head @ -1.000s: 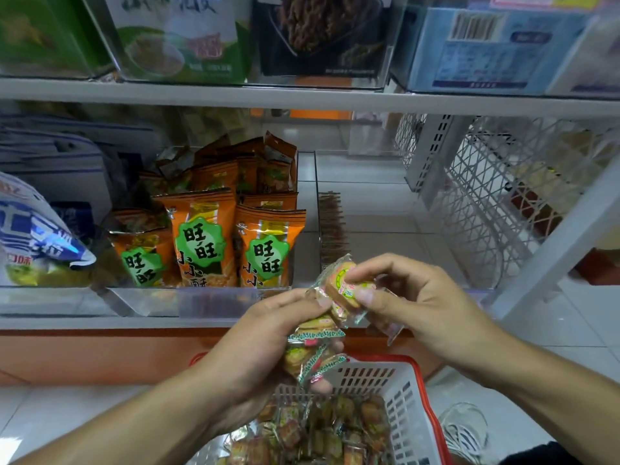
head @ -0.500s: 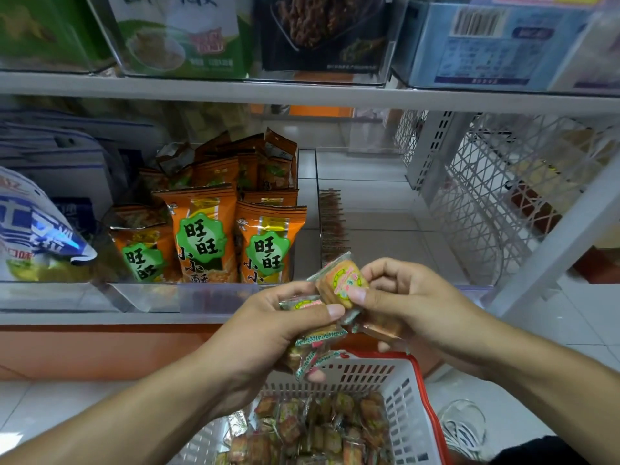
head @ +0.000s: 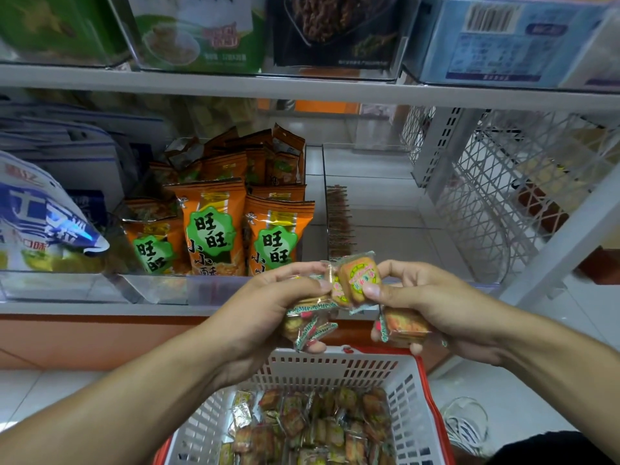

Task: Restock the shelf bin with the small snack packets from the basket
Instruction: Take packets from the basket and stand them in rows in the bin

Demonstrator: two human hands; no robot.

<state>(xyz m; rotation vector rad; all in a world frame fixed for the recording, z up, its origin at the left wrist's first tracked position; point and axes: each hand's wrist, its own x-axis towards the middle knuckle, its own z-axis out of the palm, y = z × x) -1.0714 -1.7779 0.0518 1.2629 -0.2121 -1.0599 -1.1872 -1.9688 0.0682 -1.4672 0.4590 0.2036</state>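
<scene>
My left hand (head: 258,317) grips a bunch of small clear-wrapped snack packets (head: 310,322) in front of the shelf edge. My right hand (head: 432,307) pinches one packet (head: 357,280) with an orange biscuit and green-pink label between thumb and forefinger, right beside the left thumb. Its lower fingers curl round another packet (head: 404,325). Below the hands stands a white basket with a red rim (head: 335,367), with several more packets (head: 322,427) inside. The clear shelf bin (head: 385,209) behind the hands holds one row of thin brown packets (head: 339,219) along its left wall.
A clear bin of orange snack bags (head: 214,226) stands left of the target bin. A blue-white bag (head: 37,223) lies further left. White wire racks (head: 503,196) close off the right side. An upper shelf (head: 302,88) carries boxed goods. White cable (head: 466,421) lies on the floor.
My right hand has drawn one packet away from the left hand's bunch and now holds a second packet lower in its palm. Both hands shifted slightly.
</scene>
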